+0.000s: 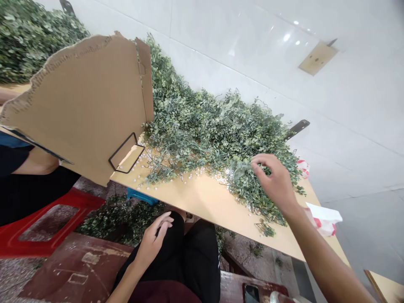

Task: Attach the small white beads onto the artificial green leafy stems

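Clock positions are read from the named hand, with twelve pointing away from me toward the wall. My right hand point(274, 182) is over the near part of the leafy greenery point(221, 122), its main bulk at ten o'clock. A paler sprig point(240, 169) lies at nine o'clock, right by the fingertips. Thumb and forefinger are brought close together; I cannot tell whether this grip has a stem pinched or merely touches the leaves. The bent wrist presumably lets the fingertips reach small pieces without pressing the heap. My left hand point(154, 240) is slack and carries nothing, fingers loosely curled above my lap, short of the desk point(195, 191); from it the greenery lies at one o'clock. I judge it idle, one hand sufficing at present. The cardboard point(94, 92) stands at eleven o'clock from the left hand, apparently as a divider, with a black wire frame point(121, 147) at its foot, perhaps steadying it. Small pale bits point(221, 180) lie scattered along the greenery's near edge.
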### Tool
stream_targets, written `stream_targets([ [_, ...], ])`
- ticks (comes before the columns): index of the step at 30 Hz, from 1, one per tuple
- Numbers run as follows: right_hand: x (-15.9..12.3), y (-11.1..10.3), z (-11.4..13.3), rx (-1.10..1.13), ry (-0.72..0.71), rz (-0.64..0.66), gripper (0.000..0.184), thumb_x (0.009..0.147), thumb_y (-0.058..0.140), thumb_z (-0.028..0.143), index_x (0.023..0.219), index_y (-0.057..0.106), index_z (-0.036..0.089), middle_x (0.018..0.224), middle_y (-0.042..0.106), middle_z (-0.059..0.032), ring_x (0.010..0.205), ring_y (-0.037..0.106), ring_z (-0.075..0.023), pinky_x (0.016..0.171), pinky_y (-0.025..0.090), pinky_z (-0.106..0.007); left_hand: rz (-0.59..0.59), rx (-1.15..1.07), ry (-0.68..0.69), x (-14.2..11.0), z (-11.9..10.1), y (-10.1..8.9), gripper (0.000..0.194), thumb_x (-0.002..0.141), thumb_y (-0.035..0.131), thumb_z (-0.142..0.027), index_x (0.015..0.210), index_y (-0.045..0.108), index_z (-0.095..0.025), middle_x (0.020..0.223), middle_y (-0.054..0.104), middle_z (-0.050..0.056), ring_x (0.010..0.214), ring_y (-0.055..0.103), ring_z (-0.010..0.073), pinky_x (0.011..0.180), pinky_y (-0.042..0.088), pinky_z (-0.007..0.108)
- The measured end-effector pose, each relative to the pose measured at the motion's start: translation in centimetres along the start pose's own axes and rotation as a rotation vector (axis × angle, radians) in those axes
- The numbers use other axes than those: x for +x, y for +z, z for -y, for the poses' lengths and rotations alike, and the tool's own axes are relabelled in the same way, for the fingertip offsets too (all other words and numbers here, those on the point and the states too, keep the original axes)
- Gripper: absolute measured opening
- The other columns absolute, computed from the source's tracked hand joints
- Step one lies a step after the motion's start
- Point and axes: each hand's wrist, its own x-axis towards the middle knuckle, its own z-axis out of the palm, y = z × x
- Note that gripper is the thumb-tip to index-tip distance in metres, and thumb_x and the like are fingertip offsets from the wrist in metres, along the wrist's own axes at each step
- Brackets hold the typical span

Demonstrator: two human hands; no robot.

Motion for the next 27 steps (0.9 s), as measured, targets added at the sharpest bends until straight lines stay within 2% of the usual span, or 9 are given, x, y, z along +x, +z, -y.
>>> stream_targets([
  [4, -5.7, 3.3, 3.7, 0.154, -0.190, 0.112, 0.010, 0.092, 0.055, 0.018, 0.099, 0.062, 0.022, 0.103, 0.067, -0.0088, 0.101, 0.061, -0.0227, 0.090, 0.049, -0.040, 0.252, -0.378, -0.029, 1.3, -5.1, 2.3, 0.044, 0.095, 0.047, -0.046, 0.124, 0.059, -0.015, 0.106, 0.068, 0.013, 0.093, 0.065, 0.0223, 0.085, 0.052, 0.035],
  [7, -9.6, 6.2, 5.5, 0.199, -0.330, 0.168, 0.018, 0.091, 0.053, 0.011, 0.103, 0.062, 0.021, 0.101, 0.069, -0.0083, 0.098, 0.063, -0.0211, 0.093, 0.048, -0.042, 0.429, -0.669, -0.132, 2.1, -7.7, 4.1, 0.049, 0.094, 0.046, -0.050, 0.120, 0.062, -0.011, 0.104, 0.068, 0.016, 0.092, 0.065, 0.0246, 0.082, 0.051, 0.035],
  [11, -13.0, 8.6, 5.9, 0.231, -0.391, 0.229, 0.024, 0.091, 0.051, 0.007, 0.109, 0.060, 0.020, 0.107, 0.069, -0.0087, 0.106, 0.062, -0.0206, 0.102, 0.044, -0.045, 0.423, -0.718, -0.263, 2.4, -8.5, 5.5, 0.036, 0.090, 0.058, -0.042, 0.107, 0.068, -0.012, 0.095, 0.068, 0.011, 0.085, 0.063, 0.0195, 0.081, 0.049, 0.030],
  [15, -14.3, 9.8, 4.2, 0.310, -0.264, 0.304, 0.023, 0.093, 0.050, 0.014, 0.113, 0.060, 0.023, 0.115, 0.066, -0.0096, 0.114, 0.059, -0.0227, 0.102, 0.045, -0.045, 0.192, -0.596, -0.251, 2.6, -7.4, 5.5, 0.030, 0.087, 0.063, -0.041, 0.091, 0.070, -0.012, 0.079, 0.063, 0.005, 0.076, 0.057, 0.0149, 0.073, 0.046, 0.025],
  [18, -13.4, 10.9, 1.6, 0.326, -0.005, 0.303, 0.026, 0.095, 0.049, 0.025, 0.119, 0.059, 0.022, 0.117, 0.065, -0.0122, 0.109, 0.061, -0.0244, 0.093, 0.051, -0.040, 0.039, -0.670, -0.202, 3.2, -7.0, 5.3, 0.028, 0.086, 0.064, -0.041, 0.080, 0.065, -0.014, 0.078, 0.060, 0.004, 0.080, 0.057, 0.0153, 0.077, 0.046, 0.025],
  [20, -12.0, 11.9, -0.3, 0.287, 0.190, 0.288, 0.029, 0.096, 0.044, 0.029, 0.118, 0.061, 0.020, 0.110, 0.068, -0.0123, 0.093, 0.066, -0.0232, 0.081, 0.053, -0.036, 0.010, -0.745, -0.187, 3.8, -7.0, 5.4, 0.027, 0.085, 0.064, -0.041, 0.081, 0.063, -0.014, 0.077, 0.058, 0.003, 0.078, 0.057, 0.0143, 0.075, 0.047, 0.025],
  [22, -10.1, 12.9, -2.2, 0.232, 0.308, 0.271, 0.030, 0.095, 0.042, 0.029, 0.110, 0.066, 0.019, 0.101, 0.071, -0.0114, 0.083, 0.066, -0.0224, 0.075, 0.052, -0.033, -0.002, -0.752, -0.190, 4.6, -7.1, 5.7, 0.028, 0.085, 0.064, -0.043, 0.086, 0.063, -0.015, 0.078, 0.056, 0.002, 0.071, 0.054, 0.0114, 0.066, 0.047, 0.021],
  [25, -7.5, 14.5, -4.0, 0.130, 0.361, 0.333, 0.027, 0.091, 0.045, 0.025, 0.100, 0.070, 0.019, 0.088, 0.071, -0.0083, 0.079, 0.065, -0.0213, 0.071, 0.047, -0.029, 0.011, -0.624, -0.178, 6.1, -7.0, 6.5, 0.035, 0.085, 0.062, -0.049, 0.091, 0.063, -0.014, 0.076, 0.052, 0.000, 0.061, 0.046, 0.0079, 0.050, 0.039, 0.017],
  [27, -6.3, 15.2, -4.5, 0.037, 0.420, 0.372, 0.023, 0.090, 0.049, 0.024, 0.102, 0.068, 0.020, 0.087, 0.071, -0.0063, 0.078, 0.064, -0.0203, 0.066, 0.042, -0.027, 0.049, -0.491, -0.145, 7.3, -6.8, 6.9, 0.039, 0.086, 0.058, -0.052, 0.091, 0.063, -0.014, 0.076, 0.051, 0.001, 0.060, 0.045, 0.0081, 0.049, 0.036, 0.017],
])
